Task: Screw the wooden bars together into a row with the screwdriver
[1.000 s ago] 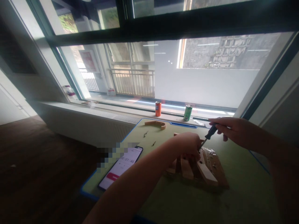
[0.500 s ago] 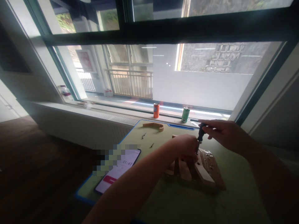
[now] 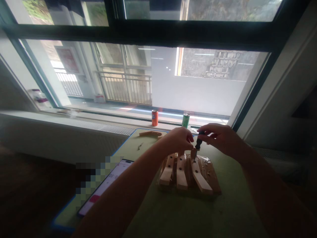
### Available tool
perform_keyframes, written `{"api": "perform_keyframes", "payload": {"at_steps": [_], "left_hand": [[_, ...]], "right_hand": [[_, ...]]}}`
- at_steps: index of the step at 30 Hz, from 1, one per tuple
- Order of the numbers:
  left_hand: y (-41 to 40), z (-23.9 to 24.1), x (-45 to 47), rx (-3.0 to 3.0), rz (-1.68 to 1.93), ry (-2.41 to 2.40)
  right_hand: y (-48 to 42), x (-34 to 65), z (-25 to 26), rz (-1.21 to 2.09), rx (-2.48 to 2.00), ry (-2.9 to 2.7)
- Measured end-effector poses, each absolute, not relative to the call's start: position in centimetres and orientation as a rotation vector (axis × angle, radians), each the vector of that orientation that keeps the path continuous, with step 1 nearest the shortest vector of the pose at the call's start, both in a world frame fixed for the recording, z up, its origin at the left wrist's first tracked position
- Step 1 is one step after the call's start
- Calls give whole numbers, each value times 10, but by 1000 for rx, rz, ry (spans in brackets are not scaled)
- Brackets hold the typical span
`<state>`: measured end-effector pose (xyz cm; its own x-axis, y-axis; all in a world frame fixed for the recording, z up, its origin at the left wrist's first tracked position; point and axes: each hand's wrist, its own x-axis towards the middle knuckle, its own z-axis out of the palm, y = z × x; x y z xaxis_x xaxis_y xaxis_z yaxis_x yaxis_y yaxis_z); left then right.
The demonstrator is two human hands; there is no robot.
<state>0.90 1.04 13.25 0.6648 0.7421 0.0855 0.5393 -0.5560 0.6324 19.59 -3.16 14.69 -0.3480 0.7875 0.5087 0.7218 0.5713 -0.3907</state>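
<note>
Grasps a dark-handled, metal-shafted screwdriver (image 3: 198, 141) in the right hand (image 3: 221, 135), tip slanting down at the far part of the rightmost pale, bent wooden piece (image 3: 201, 181), below the grip. Curls the left hand (image 3: 178, 137) just left of the screwdriver; cannot tell if holding anything. Has, just below both hands, a flat brown wooden board (image 3: 215, 185) bearing that piece and two similar pale wooden strips (image 3: 182, 180) to its left. Has a cylindrical green metal can (image 3: 185, 121) beyond the grip.
</note>
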Motion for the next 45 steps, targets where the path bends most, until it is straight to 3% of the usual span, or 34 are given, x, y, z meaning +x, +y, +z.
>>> {"api": "perform_keyframes", "payload": {"at_steps": [10, 45], "left_hand": [[11, 121, 25, 2121, 788, 808], [11, 111, 29, 2179, 512, 855]], "right_hand": [[-28, 191, 144, 70, -1159, -2157], [-30, 199, 147, 13, -1180, -2218]]}}
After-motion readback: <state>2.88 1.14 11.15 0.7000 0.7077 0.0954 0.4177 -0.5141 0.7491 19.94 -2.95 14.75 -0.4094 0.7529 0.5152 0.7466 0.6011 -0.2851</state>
